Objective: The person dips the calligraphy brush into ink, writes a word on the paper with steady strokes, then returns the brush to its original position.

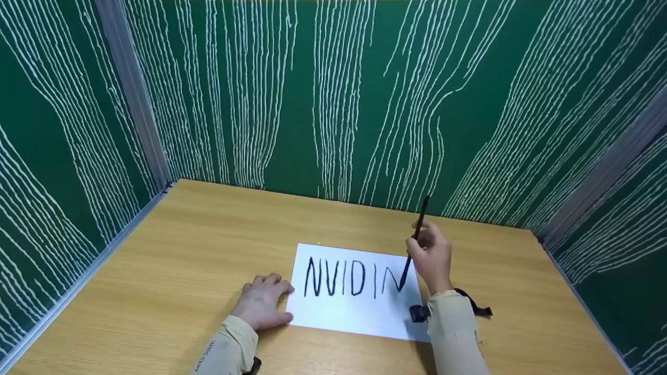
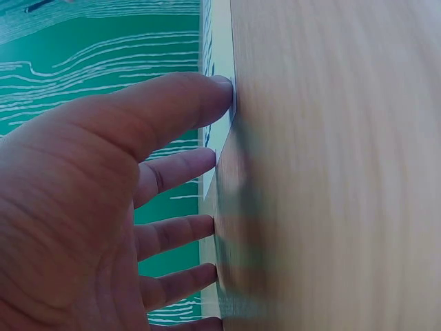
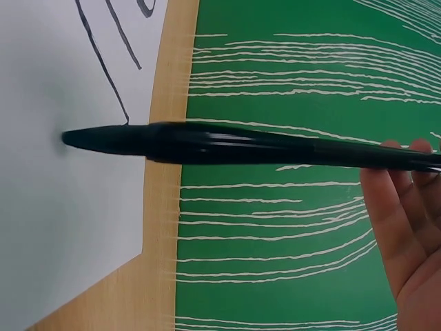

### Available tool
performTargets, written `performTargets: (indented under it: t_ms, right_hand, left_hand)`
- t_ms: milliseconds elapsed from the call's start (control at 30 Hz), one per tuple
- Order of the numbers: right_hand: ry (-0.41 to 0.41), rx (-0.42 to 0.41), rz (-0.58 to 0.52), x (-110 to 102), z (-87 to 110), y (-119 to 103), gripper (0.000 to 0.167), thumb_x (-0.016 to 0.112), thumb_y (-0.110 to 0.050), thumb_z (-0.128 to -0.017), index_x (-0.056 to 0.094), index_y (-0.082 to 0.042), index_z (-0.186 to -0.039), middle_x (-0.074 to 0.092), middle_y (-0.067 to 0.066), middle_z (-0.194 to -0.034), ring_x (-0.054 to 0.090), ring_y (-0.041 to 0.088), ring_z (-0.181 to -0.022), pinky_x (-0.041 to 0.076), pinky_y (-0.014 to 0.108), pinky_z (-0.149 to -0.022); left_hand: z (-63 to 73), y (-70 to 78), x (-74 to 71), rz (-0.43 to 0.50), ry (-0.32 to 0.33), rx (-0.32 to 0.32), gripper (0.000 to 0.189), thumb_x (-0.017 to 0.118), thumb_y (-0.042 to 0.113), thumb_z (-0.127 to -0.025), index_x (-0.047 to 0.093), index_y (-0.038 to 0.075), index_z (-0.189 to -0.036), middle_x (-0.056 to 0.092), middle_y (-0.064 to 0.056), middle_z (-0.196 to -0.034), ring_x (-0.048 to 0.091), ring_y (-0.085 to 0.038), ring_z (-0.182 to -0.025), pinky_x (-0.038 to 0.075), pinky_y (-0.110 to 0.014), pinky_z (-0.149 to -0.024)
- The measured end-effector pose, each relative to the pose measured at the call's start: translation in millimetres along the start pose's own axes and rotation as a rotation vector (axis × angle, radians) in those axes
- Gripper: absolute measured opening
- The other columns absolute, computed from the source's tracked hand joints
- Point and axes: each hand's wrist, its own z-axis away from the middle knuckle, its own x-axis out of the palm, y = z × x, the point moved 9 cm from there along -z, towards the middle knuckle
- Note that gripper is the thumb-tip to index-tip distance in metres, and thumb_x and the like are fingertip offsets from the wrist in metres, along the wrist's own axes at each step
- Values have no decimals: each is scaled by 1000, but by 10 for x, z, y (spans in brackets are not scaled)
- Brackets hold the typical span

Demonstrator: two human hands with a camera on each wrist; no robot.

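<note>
A white sheet of paper (image 1: 354, 320) lies on the wooden table, with large black letters reading "NVIDI" followed by the strokes of one more letter. My right hand (image 1: 433, 258) pinches a slim black brush pen (image 1: 421, 219) well up its shaft, over the sheet's right side. The pen leans slightly, its dark tapered tip (image 3: 103, 140) down at the last stroke. At the sheet's left edge my left hand (image 1: 260, 304) rests with fingers spread, the thumb (image 2: 220, 89) and a fingertip on the paper. The other left fingertips touch the table.
Green panels (image 1: 297, 104) with wavy white lines stand behind the wooden table (image 1: 172, 271) and along both sides. Grey posts (image 1: 136, 99) mark the corners. A small black device (image 1: 418, 313) with a strap sits at my right wrist, overlapping the sheet's lower right corner.
</note>
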Motion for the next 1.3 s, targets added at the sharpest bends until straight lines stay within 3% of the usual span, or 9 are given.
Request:
performTargets:
  t_ms: [233, 367, 667, 933, 1300]
  right_hand:
    - [-6, -6, 0, 8, 3, -2, 23, 60, 1, -84, 63, -13, -103, 62, 7, -70, 58, 17, -60, 50, 24, -55]
    - [0, 13, 9, -3, 11, -26, 23, 60, 2, -84, 64, -12, -103, 63, 10, -70, 58, 17, -59, 48, 23, -54]
    - [121, -34, -54, -120, 78, -283, 22, 56, 8, -83, 61, 0, -103, 63, 19, -72, 60, 18, -58, 49, 18, -54]
    - [106, -5, -126, -57, 13, -9, 24, 57, 3, -85, 60, -10, -104, 64, 8, -74, 63, 21, -62, 56, 25, -58]
    - [70, 37, -129, 10, 16, 5, 24, 57, 1, -86, 59, -12, -106, 64, 7, -77, 65, 28, -66, 57, 26, -60]
  left_hand:
    - [2, -6, 8, 9, -1, -3, 52, 75, 42, -73, 63, 21, -120, 50, -12, -137, 43, -39, -127, 34, -61, -102]
    - [27, 18, -20, 17, 31, 28, 50, 75, 39, -72, 64, 19, -117, 53, -12, -134, 45, -40, -125, 36, -62, -99]
    - [45, 9, -21, 13, 41, 30, 50, 76, 39, -72, 64, 19, -116, 53, -11, -132, 46, -39, -123, 37, -61, -98]
    - [30, 11, -12, 19, 20, 16, 51, 76, 39, -72, 64, 20, -117, 53, -10, -134, 45, -38, -125, 36, -61, -100]
    - [23, 18, -31, 14, 22, 27, 51, 75, 38, -72, 64, 19, -118, 53, -11, -134, 45, -39, -124, 36, -61, -99]
